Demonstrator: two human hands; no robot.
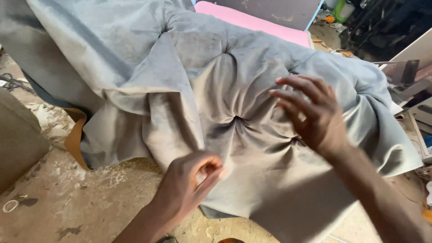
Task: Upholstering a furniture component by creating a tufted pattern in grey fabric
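Grey velvet cloth (234, 90) lies bunched under both your hands, left hand (189, 182) pinching its near fold, right hand (310, 112) spread flat above a dimple; next, I think, smooth that pleat gently.

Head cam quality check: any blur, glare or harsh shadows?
Head view: right hand is motion-blurred at the fingers; left hand slightly soft. Grey fabric is sharp, lit softly and evenly, with shadows only in the tufted folds. No glare. Top-right background is dark; edges look stretched.
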